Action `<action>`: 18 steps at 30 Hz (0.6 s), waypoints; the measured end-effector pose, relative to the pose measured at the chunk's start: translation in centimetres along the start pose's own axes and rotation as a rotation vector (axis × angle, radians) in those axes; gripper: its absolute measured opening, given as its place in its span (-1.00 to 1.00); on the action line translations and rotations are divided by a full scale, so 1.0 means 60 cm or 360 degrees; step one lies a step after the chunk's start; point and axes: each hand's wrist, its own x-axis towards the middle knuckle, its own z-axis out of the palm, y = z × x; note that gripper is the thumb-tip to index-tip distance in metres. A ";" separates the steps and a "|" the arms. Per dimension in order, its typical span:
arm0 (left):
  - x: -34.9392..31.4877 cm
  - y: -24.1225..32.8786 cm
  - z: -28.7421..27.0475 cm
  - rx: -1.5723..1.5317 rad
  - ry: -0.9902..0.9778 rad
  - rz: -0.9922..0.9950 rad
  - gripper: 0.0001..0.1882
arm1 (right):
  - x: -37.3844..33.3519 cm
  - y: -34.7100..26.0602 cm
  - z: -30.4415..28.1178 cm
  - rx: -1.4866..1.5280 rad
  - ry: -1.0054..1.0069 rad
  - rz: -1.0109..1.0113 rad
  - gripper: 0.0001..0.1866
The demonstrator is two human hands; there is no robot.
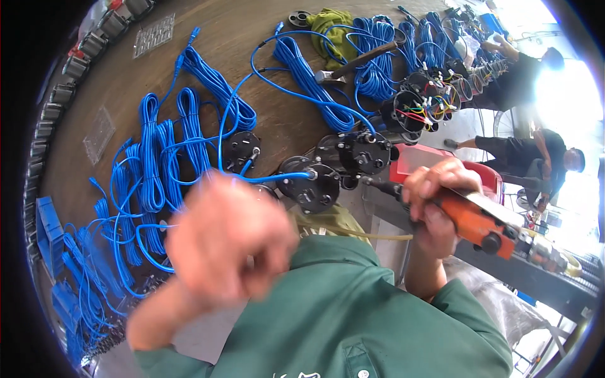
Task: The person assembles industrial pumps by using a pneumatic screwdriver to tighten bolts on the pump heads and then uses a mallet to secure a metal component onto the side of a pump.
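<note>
L hand (230, 236) up, curled, w/ blur

Brown worktable (123, 94) is filling much of the space. White glare (583, 94) is pouring in to the right of the table; I'm squinting, not making out window or doorway. Pale floor (467, 131) is showing beyond the table's right side. Grey metal bench (529, 286) is running right of the table too.

Passage: strip of desk (135, 82) between two transparent trays (99, 135). Obstacles: blue cable bundles (151, 151), looping cable (277, 178), black round covers (315, 192), hammer (365, 60).
</note>
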 end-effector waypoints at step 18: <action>-0.203 -0.116 0.596 -0.3438 0.2230 -0.1193 -0.73 | -0.085 0.074 -0.056 0.0318 -0.0415 0.0326 -0.60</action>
